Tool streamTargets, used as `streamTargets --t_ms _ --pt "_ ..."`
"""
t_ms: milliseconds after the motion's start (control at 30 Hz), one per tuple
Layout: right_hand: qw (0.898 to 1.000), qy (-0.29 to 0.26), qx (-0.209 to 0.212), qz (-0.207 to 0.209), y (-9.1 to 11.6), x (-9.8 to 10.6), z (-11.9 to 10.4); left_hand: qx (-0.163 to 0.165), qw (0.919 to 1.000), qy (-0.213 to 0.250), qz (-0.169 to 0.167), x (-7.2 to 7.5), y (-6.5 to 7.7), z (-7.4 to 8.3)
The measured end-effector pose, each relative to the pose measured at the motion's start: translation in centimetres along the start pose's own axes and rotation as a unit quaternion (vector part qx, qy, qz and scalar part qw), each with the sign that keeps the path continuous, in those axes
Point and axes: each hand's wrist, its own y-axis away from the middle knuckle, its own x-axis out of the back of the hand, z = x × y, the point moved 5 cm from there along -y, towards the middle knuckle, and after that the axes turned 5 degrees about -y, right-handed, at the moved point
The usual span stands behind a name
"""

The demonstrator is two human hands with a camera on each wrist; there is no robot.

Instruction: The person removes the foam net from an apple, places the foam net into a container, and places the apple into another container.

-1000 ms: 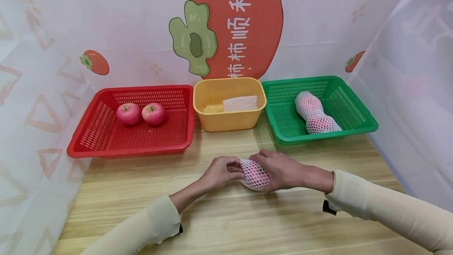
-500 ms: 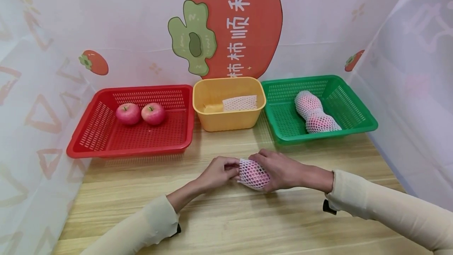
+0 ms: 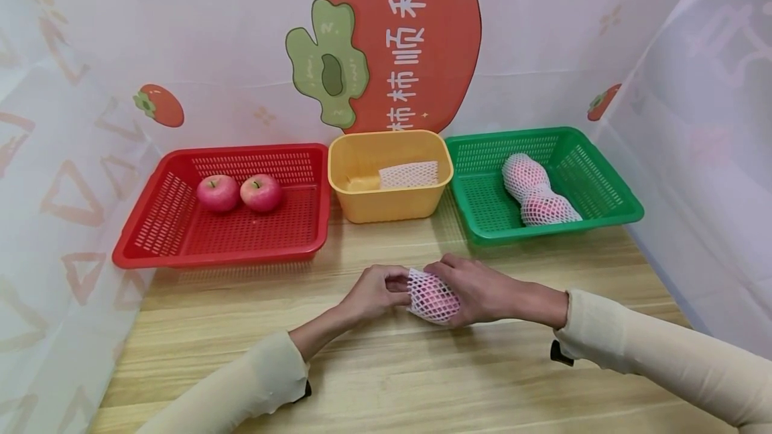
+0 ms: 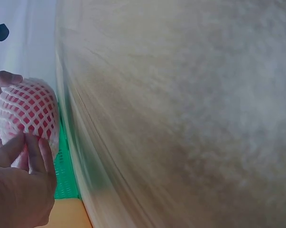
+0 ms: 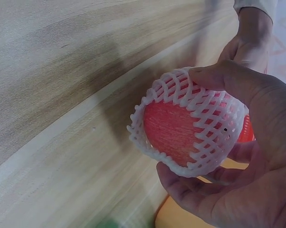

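Observation:
A red-pink apple (image 5: 169, 130) sits inside a white foam net (image 3: 431, 297) over the table's middle. My right hand (image 3: 479, 290) grips the netted apple from the right, thumb on one side and fingers on the other. The net's opening in the right wrist view leaves a round patch of apple bare. From the left, my left hand (image 3: 376, 293) pinches the net's other end between thumb and fingertips, plain in the left wrist view, where the net (image 4: 31, 107) stretches in diamonds over the fruit.
Two bare apples (image 3: 241, 193) sit in a red basket (image 3: 253, 256) at back left. A yellow bin (image 3: 392, 206) at back centre holds a flat foam net (image 3: 410, 176). The green basket (image 3: 488, 213) at back right holds two netted apples (image 3: 537, 193).
Both hands stay at the netted apple in nearly the same place. The left hand's fingers have shifted slightly at the net's end.

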Motion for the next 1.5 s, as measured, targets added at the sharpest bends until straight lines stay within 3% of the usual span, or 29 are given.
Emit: streamTargets --t_ms 133,467,767,1033,1200,1500 --pt "1.0 0.003 -0.002 0.002 0.0 0.0 0.0 0.006 0.9999 0.001 -0.012 -0.3 -0.1 0.0" --pt "1.0 -0.012 -0.026 0.008 -0.3 0.0 0.1 -0.016 0.997 -0.072 -0.022 -0.8 -0.3 0.4" --pt "0.998 -0.014 0.003 0.062 -0.4 0.4 -0.3 -0.027 0.9903 -0.135 -0.015 -1.3 -0.5 0.7" --pt "0.996 -0.015 0.002 0.09 -0.4 0.9 -0.4 -0.047 0.9873 -0.152 -0.005 -0.9 -0.3 1.1" --pt "0.994 -0.014 0.018 0.106 -0.5 1.0 -0.6 -0.043 0.9885 -0.145 -0.001 -0.5 -0.1 1.1" --pt "0.994 -0.028 0.025 0.102 -0.5 1.5 -0.7 -0.048 0.9871 -0.152 0.012 0.0 0.1 1.1"
